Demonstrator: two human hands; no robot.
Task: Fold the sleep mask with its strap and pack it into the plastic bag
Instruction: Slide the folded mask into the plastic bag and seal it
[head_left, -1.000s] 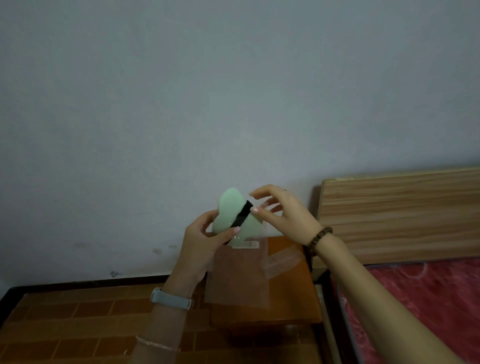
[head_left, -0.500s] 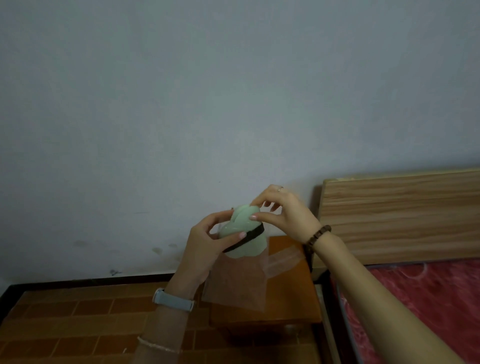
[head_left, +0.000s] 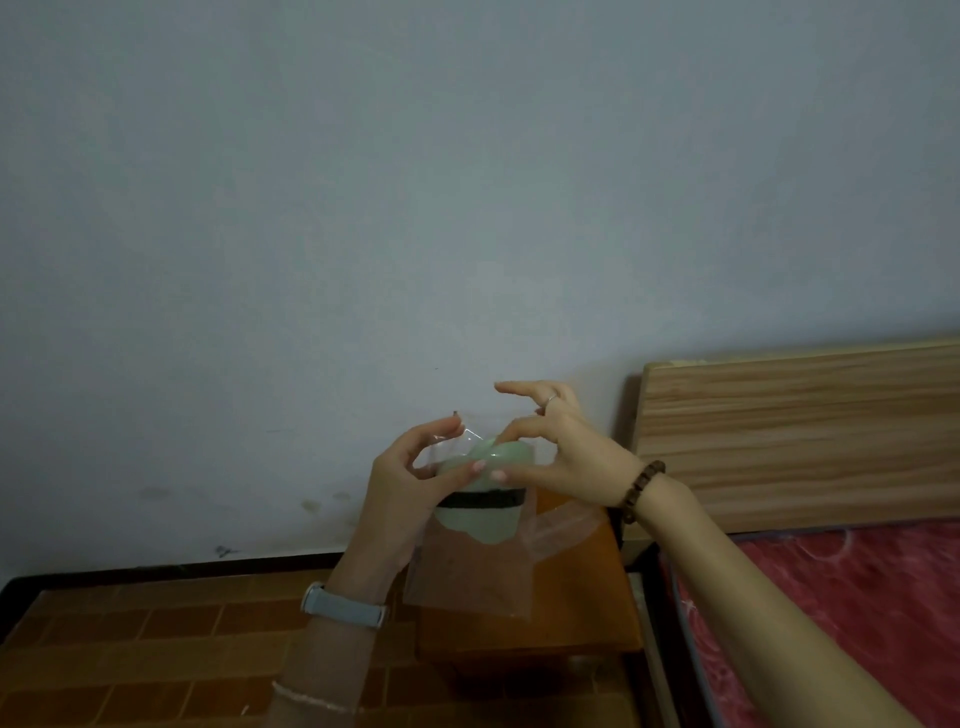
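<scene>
The folded sleep mask (head_left: 480, 506), pale green with its dark strap (head_left: 480, 500) wrapped flat across it, sits partway inside the clear plastic bag (head_left: 472, 577), which I hold up in the air in front of the wall. Its lower edge is already below the bag's mouth; its rounded top pokes up out of the opening, between my two hands. The strap runs level, side to side, so the mask's way in is straight down, along the bag's long axis, which hangs roughly upright.

My left hand (head_left: 410, 478) is closed in a pinch on the bag's upper left edge, thumb in front, fingers behind, keeping the mouth spread. My right hand (head_left: 558, 457) is directly above and to the right of the mask, thumb and forefinger resting on its top, the other fingers lifted and spread; it is not clamped shut, more a light touch. That hand is the nearer one to the mask's exposed end, so I judge the next push comes from it, downward. The empty lower half of the bag leaves room. A loose flap of plastic trails off right.

Below the bag stands an orange wooden bench (head_left: 582, 613), with the bed's headboard (head_left: 800, 436) further right
</scene>
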